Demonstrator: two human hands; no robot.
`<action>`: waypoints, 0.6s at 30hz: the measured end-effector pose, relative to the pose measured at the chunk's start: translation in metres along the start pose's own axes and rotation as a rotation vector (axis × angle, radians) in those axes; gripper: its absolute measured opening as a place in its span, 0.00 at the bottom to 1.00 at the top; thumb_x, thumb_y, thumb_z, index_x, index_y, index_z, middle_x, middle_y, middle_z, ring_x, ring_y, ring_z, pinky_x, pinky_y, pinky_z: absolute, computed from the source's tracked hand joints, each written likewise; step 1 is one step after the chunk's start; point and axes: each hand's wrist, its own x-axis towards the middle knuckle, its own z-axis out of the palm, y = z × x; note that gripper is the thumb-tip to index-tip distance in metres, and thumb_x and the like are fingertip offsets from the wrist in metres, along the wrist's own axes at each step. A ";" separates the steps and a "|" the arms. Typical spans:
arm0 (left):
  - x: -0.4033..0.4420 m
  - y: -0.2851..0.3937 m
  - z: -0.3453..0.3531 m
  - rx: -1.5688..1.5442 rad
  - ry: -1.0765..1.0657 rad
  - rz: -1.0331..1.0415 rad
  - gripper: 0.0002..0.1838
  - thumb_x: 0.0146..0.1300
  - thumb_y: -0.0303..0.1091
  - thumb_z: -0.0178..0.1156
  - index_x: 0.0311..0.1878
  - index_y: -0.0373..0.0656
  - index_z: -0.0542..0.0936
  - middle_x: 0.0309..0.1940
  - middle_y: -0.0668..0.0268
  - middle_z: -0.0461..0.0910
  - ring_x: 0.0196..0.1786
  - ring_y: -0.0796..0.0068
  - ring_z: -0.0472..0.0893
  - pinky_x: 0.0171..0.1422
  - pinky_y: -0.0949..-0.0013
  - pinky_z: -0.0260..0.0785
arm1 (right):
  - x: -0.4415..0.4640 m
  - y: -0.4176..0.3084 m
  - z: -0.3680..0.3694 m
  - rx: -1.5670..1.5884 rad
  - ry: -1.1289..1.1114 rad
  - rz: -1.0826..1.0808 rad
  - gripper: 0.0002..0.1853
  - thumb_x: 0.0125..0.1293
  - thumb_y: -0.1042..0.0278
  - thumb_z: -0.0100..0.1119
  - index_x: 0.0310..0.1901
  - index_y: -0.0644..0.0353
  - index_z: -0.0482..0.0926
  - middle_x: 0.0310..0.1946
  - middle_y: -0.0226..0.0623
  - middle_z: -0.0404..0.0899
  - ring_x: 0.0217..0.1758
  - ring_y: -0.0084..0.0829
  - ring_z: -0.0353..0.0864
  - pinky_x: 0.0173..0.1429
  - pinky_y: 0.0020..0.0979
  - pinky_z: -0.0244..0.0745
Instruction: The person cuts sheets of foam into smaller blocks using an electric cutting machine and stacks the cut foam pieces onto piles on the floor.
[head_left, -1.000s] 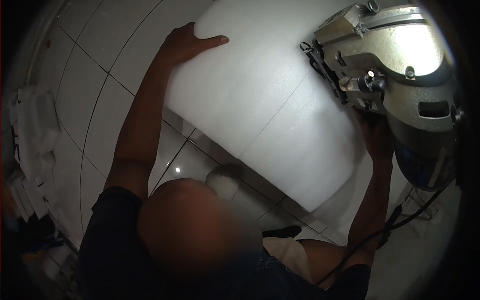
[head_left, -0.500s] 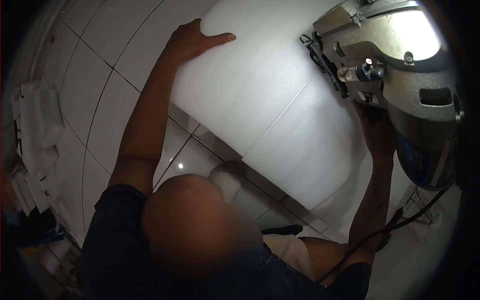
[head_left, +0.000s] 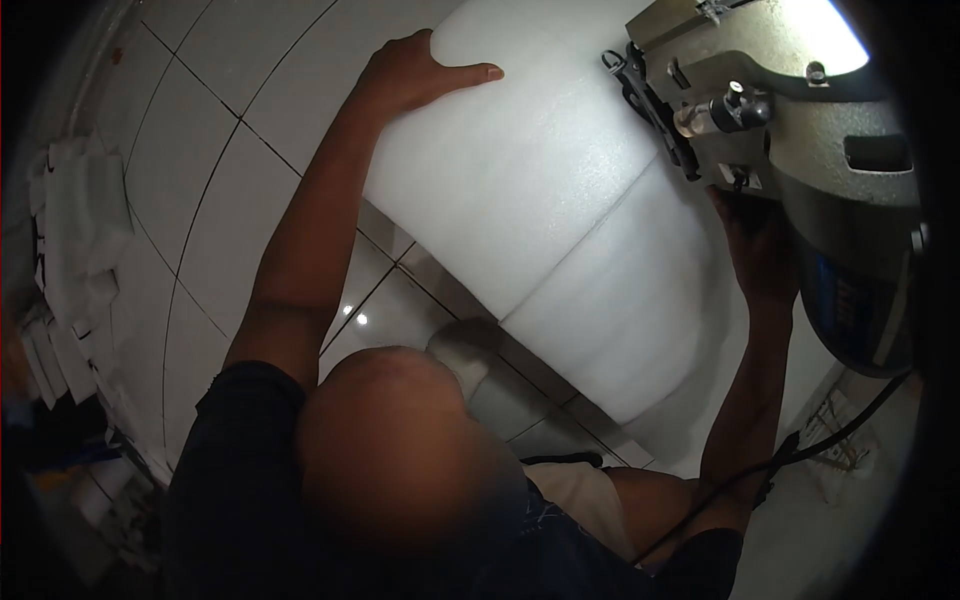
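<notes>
A large white foam sheet (head_left: 500, 170) spreads across the middle, crossed by a straight diagonal seam. My left hand (head_left: 405, 78) grips its upper left edge, the thumb stretched out on top and the fingers partly hidden at the edge. At the right, a metal sewing-type machine (head_left: 800, 130) with a bright lit area stands over the sheet's right side. My right hand (head_left: 762, 250) is beneath the machine's body, beside the sheet; its fingers are in shadow and hidden, so what they hold cannot be seen.
Tiled floor (head_left: 200, 190) lies at the left and below the sheet. White folded pieces (head_left: 85, 230) are piled at the far left. A black cable (head_left: 840, 435) runs from the machine across my right forearm. A person's head, blurred, fills the lower middle.
My left hand and the sheet's seam have shifted right, toward the machine. The machine appears slightly higher in view. My right hand remains beneath it.
</notes>
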 end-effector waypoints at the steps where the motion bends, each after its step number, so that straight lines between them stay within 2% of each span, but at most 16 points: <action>1: -0.001 0.002 -0.001 -0.010 -0.017 -0.020 0.53 0.37 0.71 0.69 0.59 0.34 0.74 0.41 0.48 0.83 0.39 0.56 0.86 0.47 0.58 0.79 | 0.001 -0.002 -0.002 0.020 -0.044 0.011 0.27 0.63 0.48 0.64 0.53 0.63 0.76 0.47 0.48 0.81 0.50 0.43 0.81 0.53 0.36 0.74; 3: -0.003 0.003 0.002 -0.023 -0.032 -0.038 0.53 0.37 0.71 0.69 0.59 0.34 0.75 0.42 0.47 0.83 0.39 0.56 0.86 0.47 0.57 0.79 | 0.001 -0.005 -0.005 0.038 -0.086 0.019 0.25 0.64 0.50 0.63 0.53 0.62 0.77 0.46 0.46 0.82 0.49 0.40 0.82 0.52 0.34 0.75; 5: 0.000 -0.001 0.005 -0.014 0.053 0.012 0.51 0.36 0.72 0.69 0.53 0.34 0.78 0.39 0.49 0.84 0.39 0.57 0.86 0.46 0.61 0.79 | 0.003 -0.012 -0.005 -0.074 -0.027 0.025 0.26 0.63 0.47 0.63 0.52 0.62 0.78 0.45 0.47 0.82 0.49 0.39 0.82 0.52 0.35 0.74; 9: 0.002 -0.008 0.008 -0.029 0.070 0.021 0.51 0.36 0.72 0.70 0.53 0.33 0.78 0.39 0.48 0.84 0.40 0.57 0.86 0.47 0.61 0.79 | 0.006 -0.023 -0.015 0.039 -0.132 0.141 0.27 0.64 0.45 0.62 0.50 0.65 0.78 0.45 0.46 0.82 0.48 0.39 0.82 0.53 0.36 0.73; 10: 0.005 -0.009 0.008 -0.056 0.067 0.021 0.53 0.36 0.73 0.69 0.54 0.32 0.77 0.40 0.48 0.84 0.40 0.57 0.86 0.47 0.61 0.79 | 0.006 -0.021 -0.018 0.036 -0.127 0.144 0.27 0.64 0.45 0.62 0.50 0.65 0.78 0.45 0.46 0.82 0.48 0.39 0.82 0.53 0.36 0.73; 12: -0.001 -0.015 0.012 -0.074 0.047 0.014 0.55 0.36 0.75 0.68 0.55 0.31 0.76 0.41 0.48 0.83 0.41 0.57 0.86 0.47 0.61 0.79 | 0.000 -0.015 -0.019 0.029 -0.061 -0.004 0.25 0.66 0.46 0.60 0.50 0.63 0.79 0.44 0.41 0.83 0.46 0.35 0.82 0.52 0.36 0.73; 13: -0.002 -0.015 0.011 -0.011 0.084 -0.008 0.57 0.36 0.76 0.66 0.57 0.31 0.75 0.42 0.48 0.83 0.41 0.57 0.86 0.48 0.61 0.78 | -0.001 -0.003 -0.017 0.337 -0.205 0.110 0.23 0.67 0.48 0.61 0.50 0.63 0.80 0.44 0.37 0.83 0.44 0.30 0.81 0.51 0.35 0.74; 16: -0.015 -0.011 0.002 0.079 0.112 -0.061 0.59 0.38 0.79 0.62 0.59 0.30 0.73 0.43 0.47 0.83 0.42 0.56 0.86 0.48 0.60 0.78 | -0.004 -0.005 -0.043 0.174 -0.171 0.068 0.21 0.66 0.51 0.62 0.50 0.62 0.80 0.44 0.36 0.83 0.45 0.28 0.81 0.52 0.34 0.74; 18: -0.035 -0.016 -0.001 0.120 0.092 -0.098 0.60 0.39 0.80 0.60 0.60 0.30 0.71 0.43 0.47 0.82 0.42 0.56 0.86 0.48 0.60 0.78 | -0.005 -0.004 -0.043 0.180 -0.147 0.027 0.20 0.67 0.53 0.62 0.50 0.62 0.80 0.44 0.36 0.83 0.45 0.27 0.81 0.52 0.34 0.74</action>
